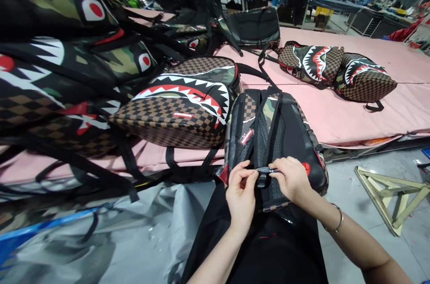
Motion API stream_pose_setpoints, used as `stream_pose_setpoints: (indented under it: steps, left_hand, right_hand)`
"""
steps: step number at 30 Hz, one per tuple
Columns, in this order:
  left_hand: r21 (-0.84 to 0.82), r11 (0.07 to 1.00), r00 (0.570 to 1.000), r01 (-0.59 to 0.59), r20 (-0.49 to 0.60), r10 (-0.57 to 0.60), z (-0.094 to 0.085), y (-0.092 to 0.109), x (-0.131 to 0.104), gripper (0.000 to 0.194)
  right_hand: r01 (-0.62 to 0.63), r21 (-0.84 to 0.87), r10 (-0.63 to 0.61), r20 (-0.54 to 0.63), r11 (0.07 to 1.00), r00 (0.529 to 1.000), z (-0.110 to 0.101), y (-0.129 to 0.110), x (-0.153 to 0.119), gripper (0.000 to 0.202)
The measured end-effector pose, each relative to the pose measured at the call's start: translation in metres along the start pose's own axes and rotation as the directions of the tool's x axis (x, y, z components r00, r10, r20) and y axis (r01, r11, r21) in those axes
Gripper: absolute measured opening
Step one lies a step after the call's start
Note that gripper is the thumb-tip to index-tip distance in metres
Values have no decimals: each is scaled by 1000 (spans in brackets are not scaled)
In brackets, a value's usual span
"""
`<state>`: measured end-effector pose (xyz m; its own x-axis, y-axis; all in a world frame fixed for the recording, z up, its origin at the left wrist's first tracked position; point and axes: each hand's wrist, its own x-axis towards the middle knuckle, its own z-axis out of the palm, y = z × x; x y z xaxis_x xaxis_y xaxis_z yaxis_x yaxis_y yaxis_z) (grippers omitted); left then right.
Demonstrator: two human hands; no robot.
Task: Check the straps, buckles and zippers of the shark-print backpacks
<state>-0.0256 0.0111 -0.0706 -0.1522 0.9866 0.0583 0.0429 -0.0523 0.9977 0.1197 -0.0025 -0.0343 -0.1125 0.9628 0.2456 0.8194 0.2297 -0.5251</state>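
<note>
A black-backed backpack (292,127) leans against the table edge and my lap, its padded shoulder straps (260,140) facing me. My right hand (291,179) is closed on small metal thread snips (266,169), whose tip points left over the lower strap end. My left hand (242,192) is closed in a pinch at that tip, beside the strap buckle (262,181). What its fingertips grip is too small to make out. A clear-wrapped red-and-white label (247,136) lies on the left strap.
A checkered shark-mouth backpack (183,105) lies just left on the pink table (369,118). More backpacks (30,73) are heaped at far left; two smaller bags (364,78) lie at right. A wooden frame (391,194) stands on the floor at right. Grey sheeting (148,230) spreads at lower left.
</note>
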Motion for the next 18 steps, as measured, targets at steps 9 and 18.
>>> stream_pose_setpoints:
  steps: [9,18]
  left_hand:
    - [-193,960,976,204,110,-186,-2,22,-11,27]
    - [380,835,912,-398,259,317,-16,14,-10,43]
  right_hand:
    - [-385,741,317,242,550,917,11,6,14,27]
    - [-384,679,426,115,626,897,27,-11,24,29]
